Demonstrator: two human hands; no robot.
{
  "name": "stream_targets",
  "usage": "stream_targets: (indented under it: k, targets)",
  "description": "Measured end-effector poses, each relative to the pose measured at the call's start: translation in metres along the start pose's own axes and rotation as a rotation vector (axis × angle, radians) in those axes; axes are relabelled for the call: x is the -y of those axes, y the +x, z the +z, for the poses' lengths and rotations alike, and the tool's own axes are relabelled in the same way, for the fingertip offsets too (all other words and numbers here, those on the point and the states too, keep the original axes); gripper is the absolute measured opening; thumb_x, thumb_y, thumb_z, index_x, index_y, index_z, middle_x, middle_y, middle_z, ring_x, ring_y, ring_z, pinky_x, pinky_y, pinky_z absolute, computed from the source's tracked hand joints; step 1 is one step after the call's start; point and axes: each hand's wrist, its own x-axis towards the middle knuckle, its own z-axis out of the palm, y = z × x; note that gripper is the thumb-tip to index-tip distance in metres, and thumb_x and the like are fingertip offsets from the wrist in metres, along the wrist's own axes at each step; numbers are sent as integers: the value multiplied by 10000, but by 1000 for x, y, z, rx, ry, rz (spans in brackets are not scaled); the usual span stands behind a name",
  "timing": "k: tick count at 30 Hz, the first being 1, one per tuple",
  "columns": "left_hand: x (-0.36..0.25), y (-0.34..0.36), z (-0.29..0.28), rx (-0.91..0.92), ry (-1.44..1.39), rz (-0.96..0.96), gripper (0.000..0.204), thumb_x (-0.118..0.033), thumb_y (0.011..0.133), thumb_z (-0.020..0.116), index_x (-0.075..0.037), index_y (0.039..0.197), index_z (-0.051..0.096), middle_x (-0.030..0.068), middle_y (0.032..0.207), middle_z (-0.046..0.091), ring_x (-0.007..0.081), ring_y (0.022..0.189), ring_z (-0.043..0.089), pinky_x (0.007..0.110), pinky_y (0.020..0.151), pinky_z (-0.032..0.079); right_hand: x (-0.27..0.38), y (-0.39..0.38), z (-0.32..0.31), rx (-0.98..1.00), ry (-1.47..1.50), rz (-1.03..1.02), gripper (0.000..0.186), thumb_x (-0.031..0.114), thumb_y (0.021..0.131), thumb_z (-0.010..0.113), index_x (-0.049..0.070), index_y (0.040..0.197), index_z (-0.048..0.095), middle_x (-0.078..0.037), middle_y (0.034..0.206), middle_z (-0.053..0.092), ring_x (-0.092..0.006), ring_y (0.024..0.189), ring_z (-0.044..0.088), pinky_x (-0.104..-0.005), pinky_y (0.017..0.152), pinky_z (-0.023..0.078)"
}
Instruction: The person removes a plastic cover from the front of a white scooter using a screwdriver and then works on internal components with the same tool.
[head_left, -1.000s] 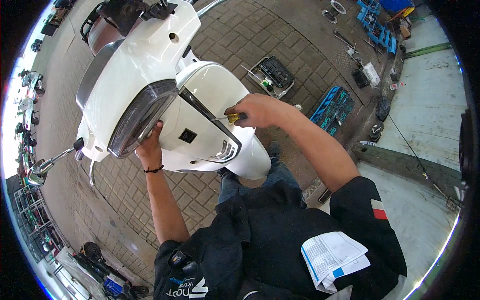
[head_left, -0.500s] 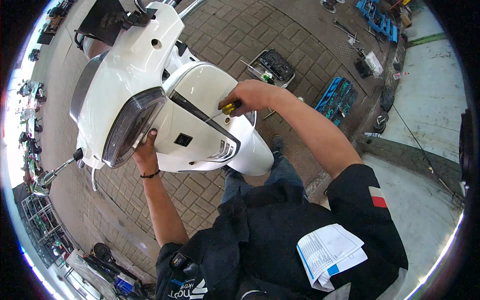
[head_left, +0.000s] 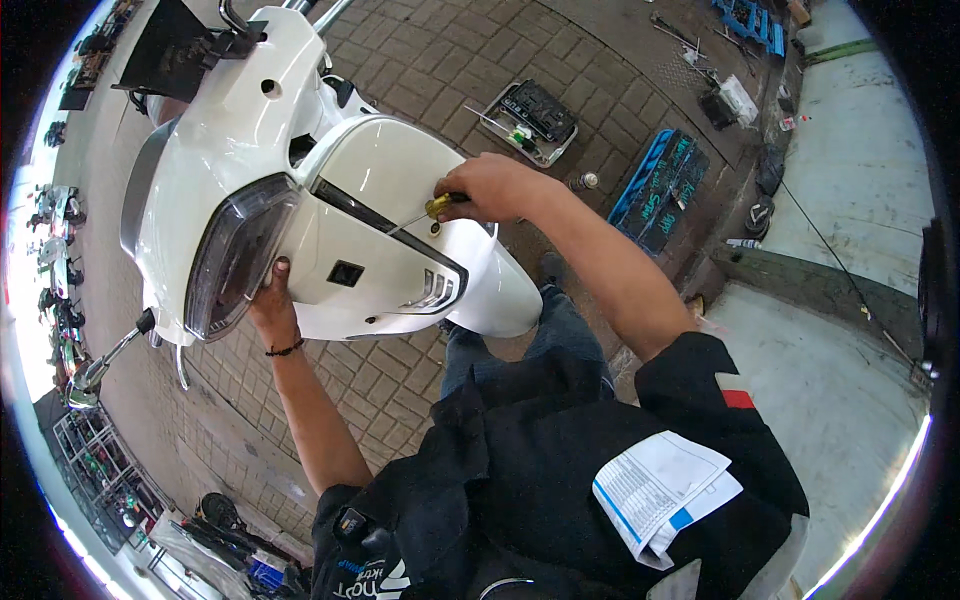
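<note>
A white scooter front [head_left: 385,155] fills the upper left. My left hand [head_left: 273,307] grips the body beside the clear headlight [head_left: 232,258], thumb on its lower right edge. My right hand [head_left: 485,188] holds a yellow-handled screwdriver [head_left: 441,206], its thin shaft pointing down-left onto the dark trim strip [head_left: 350,208] of the white front panel; whether the tip is inside the seam I cannot tell. A small round hole with a fitting [head_left: 435,229] is just below the handle. A square black piece [head_left: 345,273] is set in the panel under the strip.
A tray with a black case [head_left: 535,110], a blue-and-black toolbox [head_left: 656,190], a can [head_left: 587,181] and scattered tools lie on the paving. A folded paper [head_left: 660,485] rests on my clothing. A pale wall is at right; more scooters stand at the far left.
My right hand with the screwdriver has moved slightly up and left. The scooter and my left hand have shifted left in the view, which has moved a little.
</note>
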Motion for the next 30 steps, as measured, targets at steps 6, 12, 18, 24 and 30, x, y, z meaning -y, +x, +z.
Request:
stream_targets:
  k: [6,12,18,24,30]
  targets:
    - [9,10,-6,77,54,-13,667,-369,791,787,32,1261,534,148,1273,555,276,1134,500,381,1005,375,-94,-42,21,-217,292,15,377,390,880,638,119,1141,629,-152,1052,669,-332,982,640,-403,842,505]
    - [17,8,-3,7,-25,-29,667,-375,787,790,27,1257,540,151,1278,552,278,1126,509,400,995,389,-14,-95,114,-139,286,166,385,351,891,582,134,1209,597,-154,1053,628,-358,965,623,-463,841,504]
    - [0,4,6,33,-31,20,450,-278,883,697,7,1208,573,98,1234,578,240,1079,535,383,963,418,41,-110,146,-328,383,354,374,241,845,607,148,1207,598,-168,990,612,-369,849,644,-463,756,530]
    - [-15,2,7,35,12,-6,475,-312,886,690,17,1209,575,108,1226,586,243,1078,533,383,968,411,48,-112,150,-439,432,373,355,240,841,621,144,1183,618,-173,979,612,-369,823,646,-462,743,530]
    - [-3,7,4,56,-55,-19,542,-302,853,733,21,1246,548,124,1268,559,259,1109,524,384,983,404,58,-103,157,-547,506,384,330,245,863,609,109,1163,612,-188,874,618,-370,788,647,-466,727,532]
